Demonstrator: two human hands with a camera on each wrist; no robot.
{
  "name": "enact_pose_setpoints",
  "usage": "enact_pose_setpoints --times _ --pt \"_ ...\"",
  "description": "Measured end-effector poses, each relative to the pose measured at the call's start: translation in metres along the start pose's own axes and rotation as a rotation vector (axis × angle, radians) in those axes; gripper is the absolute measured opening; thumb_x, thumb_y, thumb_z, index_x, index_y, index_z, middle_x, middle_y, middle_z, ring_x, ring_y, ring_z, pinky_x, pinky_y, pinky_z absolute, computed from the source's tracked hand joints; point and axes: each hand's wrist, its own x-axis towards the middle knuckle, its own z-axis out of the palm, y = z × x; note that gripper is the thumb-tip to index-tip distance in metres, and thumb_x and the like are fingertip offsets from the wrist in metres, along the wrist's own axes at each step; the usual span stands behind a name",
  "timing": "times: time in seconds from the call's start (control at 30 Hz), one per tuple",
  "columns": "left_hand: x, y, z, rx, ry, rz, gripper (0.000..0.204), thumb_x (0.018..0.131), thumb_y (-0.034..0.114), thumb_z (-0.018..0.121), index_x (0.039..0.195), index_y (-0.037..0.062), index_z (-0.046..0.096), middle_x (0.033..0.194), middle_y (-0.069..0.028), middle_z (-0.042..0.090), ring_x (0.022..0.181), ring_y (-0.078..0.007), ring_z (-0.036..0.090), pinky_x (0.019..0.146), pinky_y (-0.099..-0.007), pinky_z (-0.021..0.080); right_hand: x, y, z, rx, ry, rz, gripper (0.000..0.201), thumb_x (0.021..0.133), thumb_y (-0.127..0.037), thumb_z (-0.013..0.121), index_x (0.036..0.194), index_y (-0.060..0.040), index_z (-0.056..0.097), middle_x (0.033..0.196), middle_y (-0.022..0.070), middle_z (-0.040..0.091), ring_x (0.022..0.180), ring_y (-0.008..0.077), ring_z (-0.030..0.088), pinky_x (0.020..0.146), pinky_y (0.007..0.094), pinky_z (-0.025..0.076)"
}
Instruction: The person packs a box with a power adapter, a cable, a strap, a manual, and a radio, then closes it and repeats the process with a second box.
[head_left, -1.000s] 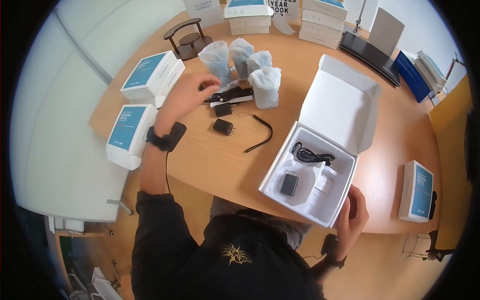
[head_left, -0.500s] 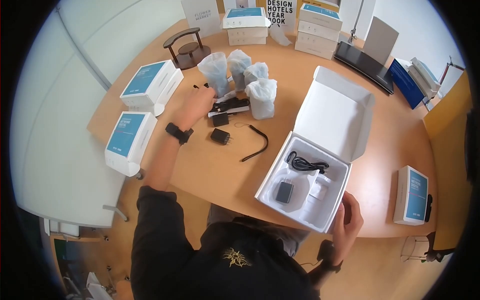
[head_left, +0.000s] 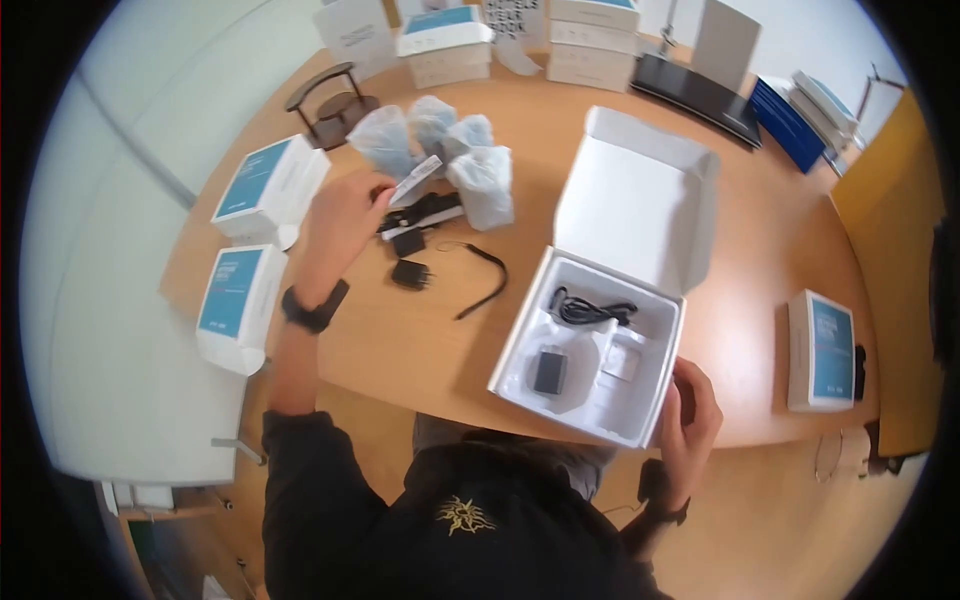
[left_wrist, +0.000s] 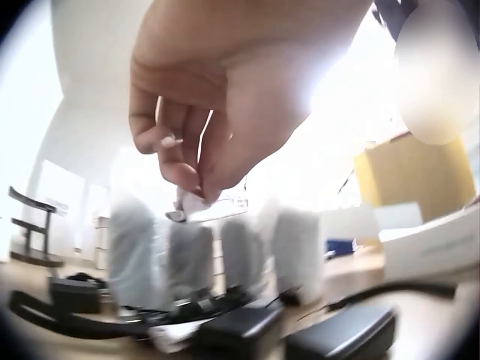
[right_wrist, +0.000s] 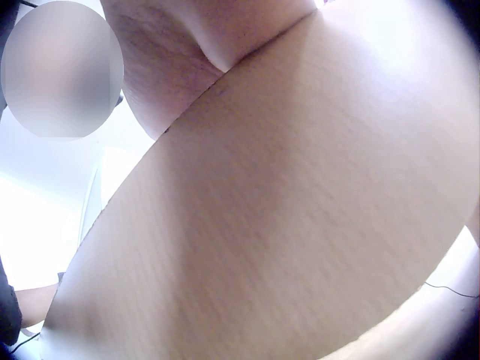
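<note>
My left hand (head_left: 345, 220) pinches a narrow white printed packet (head_left: 417, 179) by its end, above the black cables (head_left: 425, 211). In the left wrist view, the thumb and fingertips (left_wrist: 208, 191) meet on a small pale piece of it. Below lie two black power adapters (head_left: 410, 275) and a black wrist strap (head_left: 490, 280). At the lower right, my right hand (head_left: 692, 415) rests loosely curled against the side of the open white box (head_left: 655, 375). A coiled black cable (head_left: 590, 309) and another adapter (head_left: 549, 370) sit in its moulded tray. In the right wrist view, the wooden tabletop hides the fingers.
Several white-wrapped items (head_left: 483, 187) stand behind the cables. Blue-and-white boxes (head_left: 265, 185) line the left side; another box (head_left: 822, 350) stands at the right. At the back are a dark wooden stand (head_left: 335, 105), stacked boxes (head_left: 592, 50) and a black laptop (head_left: 695, 98).
My left hand reached down to the pile by the wrapped items and has drawn back, raising the white packet. The right hand stays by the box. The head view has shifted.
</note>
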Motion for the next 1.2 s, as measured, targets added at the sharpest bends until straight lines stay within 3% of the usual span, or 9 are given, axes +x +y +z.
enact_pose_setpoints --times 0.13,0.23,0.3,0.43,0.6,0.7,0.9,1.03,1.2 --pt "-0.009 0.083 -0.039 -0.374 -0.122 -0.002 0.012 0.089 0.010 0.074 0.098 0.0022 0.077 0.088 -0.0078 0.074 0.069 -0.0234 0.066 0.063 -0.0331 0.051 0.002 0.003 0.000 -0.088 -0.007 -0.054 0.028 0.094 0.000 0.063 0.122 0.0038 0.065 0.119 0.0184 0.069 0.107 0.0278 0.068 0.096 0.0356 0.052" --pt "-0.013 0.122 -0.038 -0.461 -0.189 0.189 0.008 0.089 0.006 0.073 0.096 0.0015 0.076 0.088 -0.0061 0.072 0.067 -0.0212 0.064 0.062 -0.0312 0.050 0.002 0.003 0.000 -0.106 -0.007 -0.066 0.027 0.095 -0.001 0.063 0.122 0.0043 0.065 0.118 0.0179 0.069 0.106 0.0271 0.068 0.096 0.0355 0.052" --pt "-0.011 0.134 -0.033 -0.336 -0.064 0.360 0.007 0.090 0.006 0.073 0.095 0.0016 0.074 0.088 -0.0075 0.071 0.067 -0.0215 0.064 0.062 -0.0311 0.050 0.002 0.003 0.000 -0.097 -0.013 -0.061 0.027 0.095 -0.001 0.063 0.122 0.0044 0.065 0.118 0.0177 0.069 0.107 0.0266 0.068 0.096 0.0355 0.052" --pt "-0.010 0.126 -0.026 -0.349 -0.095 0.337 0.012 0.090 0.012 0.074 0.097 0.0034 0.073 0.088 -0.0080 0.071 0.067 -0.0228 0.064 0.063 -0.0323 0.050 0.001 0.000 0.000 -0.099 -0.013 -0.055 0.027 0.096 -0.001 0.063 0.122 0.0047 0.065 0.119 0.0171 0.069 0.107 0.0252 0.068 0.096 0.0351 0.052" --pt "-0.030 0.105 -0.006 0.090 -0.458 0.246 0.032 0.087 0.036 0.075 0.089 0.0036 0.074 0.087 -0.0126 0.073 0.073 -0.0303 0.069 0.066 -0.0393 0.052 0.002 0.002 -0.001 -0.110 -0.031 -0.067 0.027 0.096 -0.001 0.063 0.122 0.0047 0.065 0.120 0.0172 0.069 0.108 0.0252 0.068 0.096 0.0345 0.052" --pt "-0.038 0.099 0.004 0.058 -0.636 0.168 0.036 0.087 0.038 0.075 0.079 0.0027 0.073 0.079 -0.0142 0.072 0.074 -0.0334 0.070 0.067 -0.0413 0.053 0.002 0.002 0.000 -0.084 -0.027 -0.061 0.028 0.096 -0.001 0.063 0.123 0.0045 0.065 0.120 0.0171 0.069 0.108 0.0252 0.068 0.096 0.0346 0.052" --pt "-0.038 0.098 0.015 -0.024 -0.475 0.041 0.032 0.086 0.034 0.074 0.074 0.0040 0.074 0.073 -0.0147 0.071 0.072 -0.0347 0.070 0.066 -0.0415 0.053 0.001 0.004 -0.002 -0.092 -0.016 -0.076 0.029 0.096 0.000 0.063 0.124 0.0042 0.065 0.119 0.0170 0.069 0.108 0.0255 0.068 0.096 0.0350 0.052" --pt "-0.044 0.096 0.024 -0.029 -0.497 0.163 0.029 0.086 0.031 0.074 0.075 0.0037 0.074 0.071 -0.0149 0.070 0.070 -0.0339 0.069 0.065 -0.0413 0.053 0.001 0.004 0.000 -0.076 -0.019 -0.068 0.028 0.095 0.000 0.063 0.123 0.0040 0.065 0.119 0.0176 0.069 0.107 0.0266 0.069 0.096 0.0352 0.052" --pt "-0.037 0.089 0.022 -0.024 -0.591 0.008 0.025 0.086 0.030 0.072 0.073 0.0075 0.073 0.078 -0.0140 0.070 0.076 -0.0343 0.070 0.067 -0.0461 0.052 0.002 0.003 -0.001 -0.104 -0.024 -0.091 0.028 0.095 0.000 0.064 0.122 0.0035 0.065 0.118 0.0183 0.070 0.107 0.0279 0.069 0.095 0.0359 0.052"
